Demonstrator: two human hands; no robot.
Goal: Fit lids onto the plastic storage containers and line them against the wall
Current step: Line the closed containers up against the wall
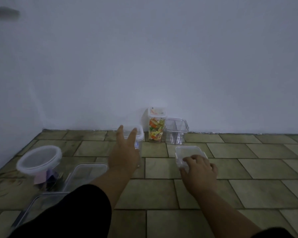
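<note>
My left hand [125, 152] reaches forward with straight, spread fingers over a clear lidded container [139, 134] that stands on the floor a little short of the wall. My right hand [199, 168] rests on a flat square lid [187, 152] lying on the tiles, its fingers curled over the lid's near edge. Against the wall stand a tall lidded container [156, 125] full of colourful pieces and a clear lidded container [176, 131] right of it.
At the left a round-lidded jar [40, 159] holds pink and purple items. A rectangular lid [88, 172] and a large clear container [41, 205] lie near my left arm. The wall [162, 66] meets the tiled floor [248, 169] across the view.
</note>
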